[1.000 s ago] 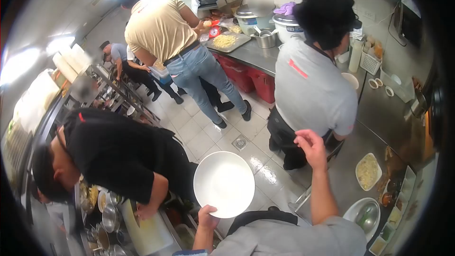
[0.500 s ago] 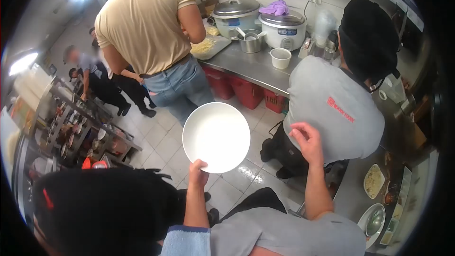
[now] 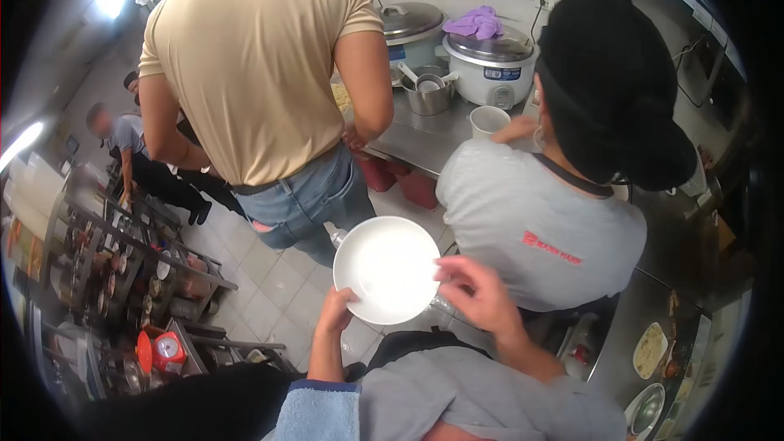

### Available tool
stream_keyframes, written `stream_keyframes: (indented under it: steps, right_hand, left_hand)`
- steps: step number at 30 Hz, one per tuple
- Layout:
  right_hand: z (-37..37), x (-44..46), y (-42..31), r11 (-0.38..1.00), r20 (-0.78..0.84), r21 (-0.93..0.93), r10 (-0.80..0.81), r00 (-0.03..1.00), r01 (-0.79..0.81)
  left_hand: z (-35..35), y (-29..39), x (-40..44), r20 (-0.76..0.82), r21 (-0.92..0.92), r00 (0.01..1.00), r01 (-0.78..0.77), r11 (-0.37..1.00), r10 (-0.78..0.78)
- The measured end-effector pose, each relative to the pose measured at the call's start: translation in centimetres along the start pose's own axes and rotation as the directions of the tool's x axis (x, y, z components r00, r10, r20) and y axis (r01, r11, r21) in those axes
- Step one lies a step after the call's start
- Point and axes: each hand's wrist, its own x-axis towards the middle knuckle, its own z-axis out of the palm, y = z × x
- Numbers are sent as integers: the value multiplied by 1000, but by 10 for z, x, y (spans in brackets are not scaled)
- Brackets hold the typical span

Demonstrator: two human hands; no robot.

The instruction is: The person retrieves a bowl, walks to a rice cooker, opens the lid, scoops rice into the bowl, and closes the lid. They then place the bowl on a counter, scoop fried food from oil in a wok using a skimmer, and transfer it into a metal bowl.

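A round white bowl (image 3: 387, 265) with nothing in it is held out in front of my body, its inside facing up toward me. My left hand (image 3: 333, 310) grips its lower left rim, thumb over the edge. At the opposite side is my right hand (image 3: 482, 292), fingers loosely bent and apart, the fingertips right by the bowl's right rim. Whether they touch the rim I cannot tell. A light blue towel (image 3: 317, 410) lies near my left arm.
Ahead stands a person in a tan shirt (image 3: 253, 65); close on the right, another in a grey shirt (image 3: 539, 220) reaches toward a white tub (image 3: 490, 121). Rice cookers (image 3: 490, 65) and a metal pot (image 3: 428, 100) stand on the steel counter. Shelving (image 3: 122, 253) lines the left.
The bowl has moved down and slightly right. My right hand has come down and left to its rim. The person in grey has shifted left, one hand now by the white tub.
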Motion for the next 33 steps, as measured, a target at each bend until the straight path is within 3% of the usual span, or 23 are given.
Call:
stream_keyframes:
  steps: [2, 5, 8, 18, 33]
  right_hand:
    - [24, 49, -1, 981, 89, -73, -174, 981, 181]
    - [53, 123, 4, 924, 63, -151, -345, 937, 350]
    - [71, 173, 5, 945, -68, -148, -303, 950, 291]
    - [83, 223, 26, 940, -88, -278, -230, 969, 197]
    - [68, 239, 40, 904, -110, -331, -322, 940, 271]
  left_hand:
    - [-12, 5, 15, 24, 37, 999, 36, 999, -37]
    - [-37, 3, 42, 33, 121, 996, 74, 990, -78]
    - [-44, 20, 69, 48, 177, 995, 75, 981, -85]
    - [-79, 46, 123, 183, 183, 944, 242, 953, -275]
    - [-81, 34, 149, 220, -85, 916, 360, 929, -335]
